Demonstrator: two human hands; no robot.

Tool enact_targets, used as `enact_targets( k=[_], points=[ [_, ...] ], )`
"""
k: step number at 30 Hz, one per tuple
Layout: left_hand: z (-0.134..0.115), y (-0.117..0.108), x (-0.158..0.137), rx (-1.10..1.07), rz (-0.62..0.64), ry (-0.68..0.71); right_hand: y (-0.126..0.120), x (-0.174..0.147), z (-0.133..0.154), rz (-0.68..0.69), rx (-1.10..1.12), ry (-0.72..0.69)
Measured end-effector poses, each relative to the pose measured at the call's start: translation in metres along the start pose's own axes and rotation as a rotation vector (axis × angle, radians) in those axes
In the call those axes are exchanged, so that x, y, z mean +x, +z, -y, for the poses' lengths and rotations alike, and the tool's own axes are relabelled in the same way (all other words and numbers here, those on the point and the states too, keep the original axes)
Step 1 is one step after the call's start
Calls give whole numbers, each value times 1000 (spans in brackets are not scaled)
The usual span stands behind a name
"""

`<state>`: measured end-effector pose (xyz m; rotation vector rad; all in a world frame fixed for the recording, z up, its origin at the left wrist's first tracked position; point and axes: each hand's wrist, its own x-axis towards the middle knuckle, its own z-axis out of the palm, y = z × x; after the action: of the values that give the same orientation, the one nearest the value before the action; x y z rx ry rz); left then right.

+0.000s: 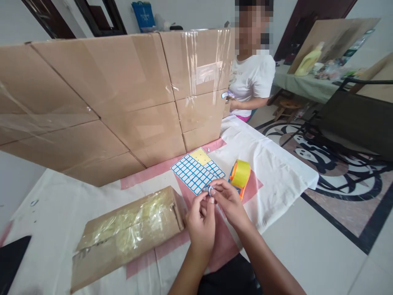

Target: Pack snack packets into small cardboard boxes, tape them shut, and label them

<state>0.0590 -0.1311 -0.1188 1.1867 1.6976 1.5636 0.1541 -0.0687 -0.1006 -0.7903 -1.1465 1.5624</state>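
My left hand (201, 225) and my right hand (229, 203) meet over the table, fingers pinched together. Between their fingertips is a small curled blue-and-white sticker (210, 190), partly covered by the fingers. Just beyond them lie sheets of blue-bordered label stickers (190, 172), with a yellow sheet (200, 156) at the far edge. A tape dispenser (240, 175) with a wide yellow roll and orange frame rests right of the sheets, near my right hand. To the left of my left hand is a closed cardboard box (129, 233) sealed with shiny tape.
A tall wall of stacked cardboard boxes (135, 78) runs along the table's far side. A person in a white shirt (256, 78) sits past its right end, holding a small item. The white tablecloth (285, 164) drapes over the right edge; a dark chair (353, 119) stands beyond.
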Motion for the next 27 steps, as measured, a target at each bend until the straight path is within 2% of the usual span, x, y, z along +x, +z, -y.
enact_targets(
  k=[3, 7, 17, 23, 27],
  points=[
    [1, -2, 6, 39, 30, 25, -1, -2, -3, -10, 27, 5],
    [-3, -4, 12, -23, 56, -30, -3, -2, -10, -13, 39, -17],
    [-1, -3, 11, -186, 3, -176, 1, -4, -15, 1, -68, 19],
    [6, -5, 9, -155, 31, -108, -1, -6, -16, 3, -110, -6],
    [11, -6, 9, -91, 74, -14, -2, -7, -17, 15, -53, -10]
  ],
)
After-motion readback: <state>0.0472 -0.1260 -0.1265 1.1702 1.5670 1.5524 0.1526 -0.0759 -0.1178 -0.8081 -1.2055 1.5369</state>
